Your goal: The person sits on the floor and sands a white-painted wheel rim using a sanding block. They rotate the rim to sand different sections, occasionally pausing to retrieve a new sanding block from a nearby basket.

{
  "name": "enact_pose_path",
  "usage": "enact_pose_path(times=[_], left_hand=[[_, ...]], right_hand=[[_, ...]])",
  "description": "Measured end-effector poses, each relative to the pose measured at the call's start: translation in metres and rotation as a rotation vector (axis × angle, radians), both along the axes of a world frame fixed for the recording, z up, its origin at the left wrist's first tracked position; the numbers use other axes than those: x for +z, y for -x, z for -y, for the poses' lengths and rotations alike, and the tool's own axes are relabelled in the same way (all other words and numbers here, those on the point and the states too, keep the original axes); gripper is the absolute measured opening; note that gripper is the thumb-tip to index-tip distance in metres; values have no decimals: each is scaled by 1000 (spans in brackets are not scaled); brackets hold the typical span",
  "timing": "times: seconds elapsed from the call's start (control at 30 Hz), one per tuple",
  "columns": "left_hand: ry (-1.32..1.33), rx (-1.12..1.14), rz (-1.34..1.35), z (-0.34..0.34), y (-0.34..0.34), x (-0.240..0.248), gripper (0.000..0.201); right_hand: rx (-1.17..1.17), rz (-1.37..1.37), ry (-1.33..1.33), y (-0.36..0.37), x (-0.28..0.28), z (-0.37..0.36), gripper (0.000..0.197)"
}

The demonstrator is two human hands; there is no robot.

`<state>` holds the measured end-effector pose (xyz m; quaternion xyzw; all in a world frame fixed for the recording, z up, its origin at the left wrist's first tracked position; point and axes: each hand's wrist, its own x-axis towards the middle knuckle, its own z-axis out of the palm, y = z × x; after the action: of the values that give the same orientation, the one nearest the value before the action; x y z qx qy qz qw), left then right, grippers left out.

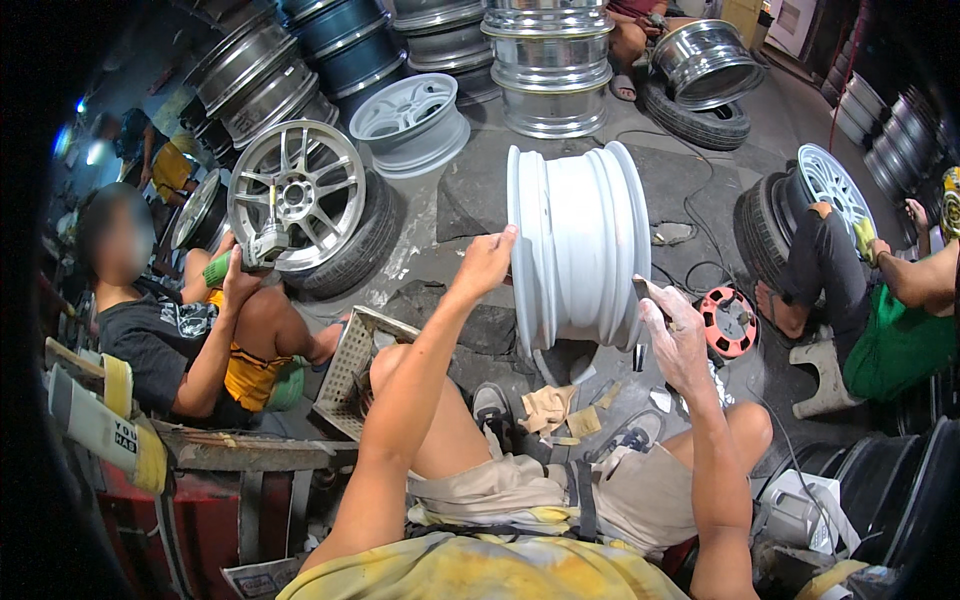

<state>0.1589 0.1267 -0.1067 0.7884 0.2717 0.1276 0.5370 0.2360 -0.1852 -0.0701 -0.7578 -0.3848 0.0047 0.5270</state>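
A pale grey-white wheel rim (580, 240) stands on its tread in front of me, its barrel facing me and its two flanges to left and right. My left hand (485, 264) is closed on the left flange, thumb up, its fingertips hidden behind the edge. Beside the right flange is my right hand (676, 335), dusted white and closed around a small dark flat piece (640, 287) that looks like sandpaper. I cannot tell whether that piece touches the rim.
Torn paper scraps (550, 408) lie between my shoes. A plastic crate (345, 385) is at my left knee, an orange-red cable reel (728, 322) right of the rim. Co-workers sit both sides, with a spoked wheel (297, 197) on the left. Rim stacks (548, 75) stand behind.
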Motion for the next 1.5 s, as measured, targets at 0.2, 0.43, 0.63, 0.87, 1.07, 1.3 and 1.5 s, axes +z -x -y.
enact_pose_path(times=[0.2, 0.43, 0.63, 0.87, 1.07, 1.3, 1.5], left_hand=[[-220, 42, 55, 17, -15, -15, 54], [225, -176, 107, 51, -28, 3, 51], [285, -23, 100, 1, -32, 14, 56], [58, 444, -139, -55, -139, 26, 69], [58, 564, -225, -76, -150, 11, 40], [111, 538, -217, -45, -143, 19, 53], [116, 511, -228, -60, -156, 20, 43]], right_hand=[[-44, 62, 100, -3, -3, 0, 27], [-62, 12, 153, -10, -21, -6, 27], [-38, -77, 128, -18, -34, -4, 25], [-63, -132, 165, -27, -36, 2, 25], [-40, -111, 173, -29, -39, 5, 27], [-8, -8, 222, -34, -38, 4, 28], [-1, -24, 198, -38, -42, 0, 21]])
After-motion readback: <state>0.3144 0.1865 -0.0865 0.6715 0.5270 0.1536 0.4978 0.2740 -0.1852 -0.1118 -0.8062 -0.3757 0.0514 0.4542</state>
